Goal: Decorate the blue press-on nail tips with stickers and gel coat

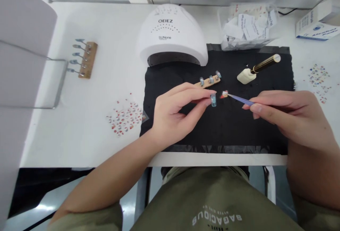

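Between the thumb and fingers of my left hand [176, 114] is a pale blue false nail [213, 100], held over the black mat [207, 128]. My right hand [289, 114] is closed on purple tweezers [242, 99]. Their tips are at a small white, red and yellow decoration [225, 93], just right of the nail and apart from it; whether they grip it is too small to tell. Behind my left fingers lies a wooden nail stand [208, 82] with several false nails on it, partly hidden.
A white nail lamp [172, 34] stands behind the mat. A cream polish bottle [246, 76] is at the right, near a clear bin of pads [247, 29] and a box [317, 26]. Sticker sheets [124, 117] and another nail stand [88, 60] lie left.
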Demonstrator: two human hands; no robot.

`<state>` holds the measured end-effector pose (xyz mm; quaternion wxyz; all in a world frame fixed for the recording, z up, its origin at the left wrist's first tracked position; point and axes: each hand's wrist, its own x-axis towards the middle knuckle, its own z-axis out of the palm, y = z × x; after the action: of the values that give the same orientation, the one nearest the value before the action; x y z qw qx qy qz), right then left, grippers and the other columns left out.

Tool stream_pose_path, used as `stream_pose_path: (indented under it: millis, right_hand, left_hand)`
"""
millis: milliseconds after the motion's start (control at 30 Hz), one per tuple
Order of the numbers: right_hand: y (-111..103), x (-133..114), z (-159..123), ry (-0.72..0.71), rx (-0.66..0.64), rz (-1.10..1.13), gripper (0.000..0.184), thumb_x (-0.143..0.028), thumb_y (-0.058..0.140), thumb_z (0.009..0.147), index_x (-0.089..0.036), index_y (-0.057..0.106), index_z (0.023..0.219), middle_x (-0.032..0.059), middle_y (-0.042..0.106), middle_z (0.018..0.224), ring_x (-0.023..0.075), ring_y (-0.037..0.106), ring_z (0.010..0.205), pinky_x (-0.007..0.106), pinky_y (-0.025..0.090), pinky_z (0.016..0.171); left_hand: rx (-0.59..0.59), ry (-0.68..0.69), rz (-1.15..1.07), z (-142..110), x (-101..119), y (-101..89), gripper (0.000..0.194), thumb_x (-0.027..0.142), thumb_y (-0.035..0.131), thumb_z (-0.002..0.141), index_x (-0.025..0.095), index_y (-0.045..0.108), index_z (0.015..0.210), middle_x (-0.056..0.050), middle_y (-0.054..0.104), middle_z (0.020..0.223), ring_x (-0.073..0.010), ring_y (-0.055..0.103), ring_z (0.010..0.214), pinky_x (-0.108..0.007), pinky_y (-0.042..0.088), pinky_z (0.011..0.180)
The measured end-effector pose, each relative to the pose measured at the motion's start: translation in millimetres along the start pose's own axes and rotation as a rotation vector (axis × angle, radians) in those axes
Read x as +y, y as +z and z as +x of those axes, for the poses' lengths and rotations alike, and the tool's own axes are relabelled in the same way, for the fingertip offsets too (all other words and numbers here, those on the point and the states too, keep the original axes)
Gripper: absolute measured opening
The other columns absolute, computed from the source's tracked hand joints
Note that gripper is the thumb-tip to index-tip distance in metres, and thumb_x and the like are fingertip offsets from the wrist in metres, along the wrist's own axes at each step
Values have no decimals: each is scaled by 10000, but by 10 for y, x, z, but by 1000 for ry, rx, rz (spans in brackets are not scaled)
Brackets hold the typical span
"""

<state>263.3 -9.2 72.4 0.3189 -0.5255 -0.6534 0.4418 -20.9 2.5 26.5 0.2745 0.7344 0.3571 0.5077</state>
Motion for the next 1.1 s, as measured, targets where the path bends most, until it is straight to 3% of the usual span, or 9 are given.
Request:
stream_pose_path:
  millis: [233, 467, 700, 1100]
  right_hand:
    - [-11, -22, -26, 8, -59, -9, 124, -462, 865, 999, -376, 922, 930, -7, 793, 798, 160, 645, 681, 358, 451, 576]
    - [38, -30, 3, 10, -73, -55, 189, -484, 849, 1003, -341, 918, 901, 0, 808, 802, 151, 657, 698, 340, 449, 574]
    - [31, -16, -29, 13, -38, -26, 136, -469, 863, 996, -366, 926, 933, -7, 814, 808, 153, 653, 684, 346, 457, 582]
    - [35, -50, -14, 27, -52, -44, 169, -503, 871, 982, -362, 918, 901, -2, 803, 787, 174, 648, 668, 366, 442, 568]
  left_hand:
    - [13, 6, -12, -18, -34, 42, 185, 118, 797, 1051, 250, 870, 1157, -39, 882, 1023, -156, 797, 851, -281, 664, 742]
    - [3, -111, -128, -64, -45, 88, 201, 147, 798, 1059, 260, 871, 1209, -53, 884, 1108, -189, 852, 954, -317, 741, 848]
    - [-57, -11, -190, -67, -80, 57, 375, 61, 620, 1069, 241, 849, 1307, -69, 864, 1103, -174, 836, 962, -289, 721, 840]
    - [-42, 15, -136, -49, -60, 50, 291, 185, 655, 1094, 274, 853, 1289, -77, 880, 1075, -210, 823, 925, -350, 720, 795]
